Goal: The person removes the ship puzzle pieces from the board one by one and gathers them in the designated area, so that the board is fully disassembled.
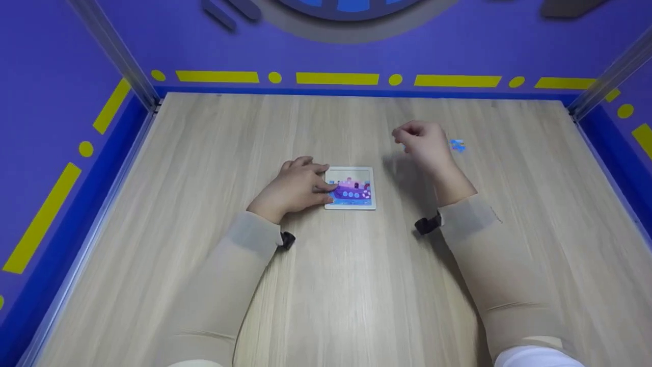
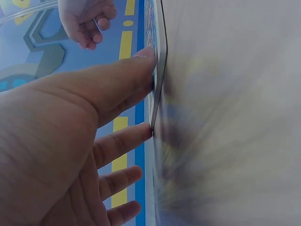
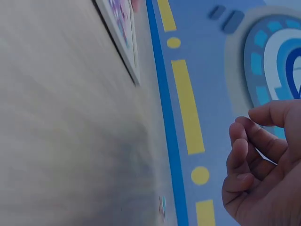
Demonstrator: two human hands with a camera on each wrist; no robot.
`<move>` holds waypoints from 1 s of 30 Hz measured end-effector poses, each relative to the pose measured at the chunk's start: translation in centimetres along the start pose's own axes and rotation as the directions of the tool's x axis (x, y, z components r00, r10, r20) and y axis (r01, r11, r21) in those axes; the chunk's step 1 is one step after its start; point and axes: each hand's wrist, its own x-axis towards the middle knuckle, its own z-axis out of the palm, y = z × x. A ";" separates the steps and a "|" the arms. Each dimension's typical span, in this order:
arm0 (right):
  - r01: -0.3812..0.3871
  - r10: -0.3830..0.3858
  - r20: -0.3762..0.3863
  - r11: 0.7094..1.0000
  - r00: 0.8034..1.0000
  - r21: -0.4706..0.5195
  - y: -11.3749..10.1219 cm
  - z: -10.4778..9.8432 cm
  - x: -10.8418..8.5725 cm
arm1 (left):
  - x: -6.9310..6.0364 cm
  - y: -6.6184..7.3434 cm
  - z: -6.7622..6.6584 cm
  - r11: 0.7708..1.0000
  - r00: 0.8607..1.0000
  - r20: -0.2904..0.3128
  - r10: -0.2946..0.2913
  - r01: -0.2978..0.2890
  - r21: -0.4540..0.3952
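A small jigsaw puzzle (image 1: 351,192) with a purple ship picture lies flat in a white frame. The upper part of its picture area is pale, without picture. My left hand (image 1: 295,188) rests at its left side, thumb and fingertips touching the frame and picture. In the left wrist view the fingers of the left hand (image 2: 84,141) are mostly straight. Beyond the puzzle to the right, my right hand (image 1: 425,148) hovers above the table. Its fingers are loosely curled, and nothing shows between thumb and fingertips of the right hand (image 3: 263,165) in the right wrist view.
Blue puzzle pieces (image 1: 458,145) lie on the wooden table (image 1: 346,265) just right of the right hand. A bit of blue shows under that hand, mostly hidden. Purple-blue walls (image 1: 346,56) with yellow marks enclose the table's back and sides.
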 end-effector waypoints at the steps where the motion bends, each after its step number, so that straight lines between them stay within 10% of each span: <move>1: 0.016 -0.016 0.014 1.000 1.000 0.000 -0.2 0.4 -0.2 | 0.0 0.0 0.0 1.000 1.000 0.000 0.000 0.000 0.003; 30: 0.046 -0.076 0.382 0.995 0.921 0.086 -0.6 7.1 -2.4 | 0.4 -0.2 0.1 0.999 0.999 -0.040 -0.022 0.020 -0.048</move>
